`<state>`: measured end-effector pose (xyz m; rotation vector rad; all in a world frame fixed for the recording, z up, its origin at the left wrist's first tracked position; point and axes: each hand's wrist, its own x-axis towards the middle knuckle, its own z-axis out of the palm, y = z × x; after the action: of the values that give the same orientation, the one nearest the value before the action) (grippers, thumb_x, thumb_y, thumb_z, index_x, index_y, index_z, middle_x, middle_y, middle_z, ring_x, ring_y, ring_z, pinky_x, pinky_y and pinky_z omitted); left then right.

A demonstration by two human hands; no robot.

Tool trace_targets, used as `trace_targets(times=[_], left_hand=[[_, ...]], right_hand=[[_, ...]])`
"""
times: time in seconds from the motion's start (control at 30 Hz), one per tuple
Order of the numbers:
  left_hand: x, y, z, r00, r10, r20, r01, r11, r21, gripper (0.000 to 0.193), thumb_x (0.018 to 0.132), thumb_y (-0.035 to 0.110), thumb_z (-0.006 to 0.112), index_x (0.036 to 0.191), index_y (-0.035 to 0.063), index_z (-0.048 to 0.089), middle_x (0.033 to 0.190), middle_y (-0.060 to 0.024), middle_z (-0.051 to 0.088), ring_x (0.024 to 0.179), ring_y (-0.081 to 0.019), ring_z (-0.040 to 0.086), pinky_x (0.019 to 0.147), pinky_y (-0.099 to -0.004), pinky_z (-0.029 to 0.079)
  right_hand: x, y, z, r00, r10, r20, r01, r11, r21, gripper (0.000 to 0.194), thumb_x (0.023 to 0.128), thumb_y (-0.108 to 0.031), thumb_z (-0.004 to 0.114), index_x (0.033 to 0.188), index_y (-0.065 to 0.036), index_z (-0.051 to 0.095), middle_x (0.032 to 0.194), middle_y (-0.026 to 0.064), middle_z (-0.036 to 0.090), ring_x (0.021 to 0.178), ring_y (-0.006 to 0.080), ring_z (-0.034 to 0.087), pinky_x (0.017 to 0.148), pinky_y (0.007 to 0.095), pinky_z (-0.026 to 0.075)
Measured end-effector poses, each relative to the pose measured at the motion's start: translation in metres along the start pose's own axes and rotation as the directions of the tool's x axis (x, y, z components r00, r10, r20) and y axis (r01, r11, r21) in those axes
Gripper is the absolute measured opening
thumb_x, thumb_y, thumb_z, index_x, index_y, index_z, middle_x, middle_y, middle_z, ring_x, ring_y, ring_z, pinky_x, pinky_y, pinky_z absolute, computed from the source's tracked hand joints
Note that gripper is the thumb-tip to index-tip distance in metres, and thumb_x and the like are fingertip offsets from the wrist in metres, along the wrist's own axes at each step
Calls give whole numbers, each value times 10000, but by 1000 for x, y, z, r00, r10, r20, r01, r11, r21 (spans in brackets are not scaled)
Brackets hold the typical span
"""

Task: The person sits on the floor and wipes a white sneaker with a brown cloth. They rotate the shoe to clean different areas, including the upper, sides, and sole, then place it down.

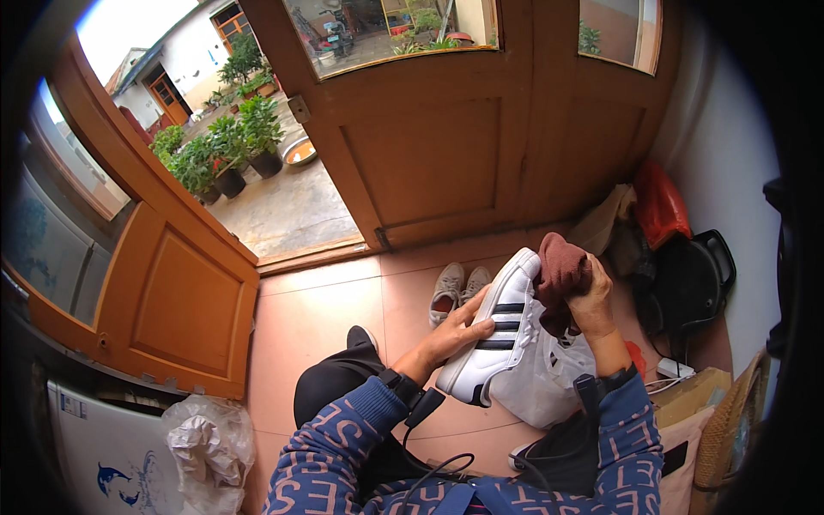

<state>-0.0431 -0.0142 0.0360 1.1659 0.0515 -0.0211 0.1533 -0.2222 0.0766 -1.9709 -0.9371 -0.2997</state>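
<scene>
A white sneaker with three dark stripes (505, 325) is held tilted, its toe pointing up and away from me. My left hand (454, 335) grips it from the sole side, the thumb lying over the lower edge near the stripes. Bunched in my right hand (595, 296) is a dark brown cloth (561, 273), which touches the sneaker's upper near the toe. Below the sneaker a white plastic bag (537, 393) rests on the floor; something dark and white shows at its mouth, mostly hidden.
A pair of worn light sneakers (447, 290) stands on the tiled floor (309, 309). Wooden double doors (425, 154) open onto a yard with potted plants (261, 138). To the right are a red bag (660, 203), a black plastic object (685, 290) and a woven basket (727, 425). A clear bag (209, 450) sits left.
</scene>
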Motion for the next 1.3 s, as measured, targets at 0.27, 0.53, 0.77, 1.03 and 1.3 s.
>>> trace_targets(times=[0.27,0.53,0.77,1.03,1.3], left_hand=[[1,16,14,993,99,66,-84,975,-206,859,970,360,699,1633,78,231,1518,-106,488,1351,-202,510,1129,-356,422],[6,0,9,999,-36,9,37,917,-396,558,1086,368,508,1504,11,407,1373,-113,606,1234,-184,611,1051,-341,510],[3,28,5,976,34,-214,-102,944,-315,662,1054,577,447,1435,38,501,1267,-123,677,1104,-209,695,966,-348,585],[3,39,1,957,-52,-284,-71,911,-405,587,1098,471,423,1457,9,470,1334,-154,637,1171,-246,665,1028,-377,552],[6,9,-7,966,-116,-231,27,933,-360,581,1083,476,470,1444,21,489,1323,-124,638,1177,-202,646,1027,-339,537]], right_hand=[[7,10,-10,987,30,-157,-25,999,32,542,751,-50,760,1276,-36,625,1165,184,699,1086,357,682,959,411,534],[2,-20,-14,986,-163,-42,166,982,87,538,784,-107,774,1297,-42,624,1210,152,673,1056,336,690,911,400,562],[-28,-44,-4,912,-212,351,130,962,242,507,751,-159,853,1212,-44,678,1092,149,699,971,342,714,845,391,582],[-34,-44,-12,772,-249,586,86,953,291,558,701,-259,899,1166,-35,687,1032,142,686,945,353,693,849,407,562],[-25,-45,-11,894,-128,429,58,983,173,481,712,-165,827,1164,-65,696,1024,169,710,931,377,704,828,409,569]])
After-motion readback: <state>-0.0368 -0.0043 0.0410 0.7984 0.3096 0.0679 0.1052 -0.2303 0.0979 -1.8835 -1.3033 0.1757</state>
